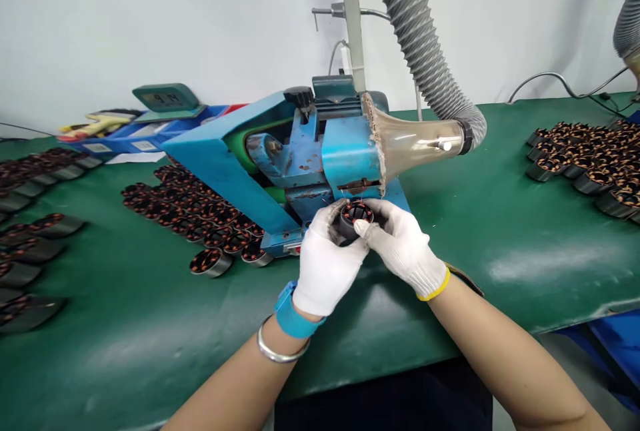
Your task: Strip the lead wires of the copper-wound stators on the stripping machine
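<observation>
A motor stator [356, 216], a dark ring with copper windings inside, is held between my two white-gloved hands. My left hand [330, 251] wraps its left side, and the fingertips go behind it out of sight. From the right, my right hand [400, 238] grips it with the thumb across the near rim. Thin wire ends rise from the ring's far side. Just beyond it is the slot of a blue belt machine [353, 158]. A clear funnel [415, 144] is fitted to the machine's right side.
Several stators [210, 261] stand left of and behind the machine, with more at the far left [30, 244] and right [595, 181]. A grey hose [420, 31] runs up from the funnel. A digital clock [167, 98] and blue bins [145, 141] stand at the back of the green table [200, 344].
</observation>
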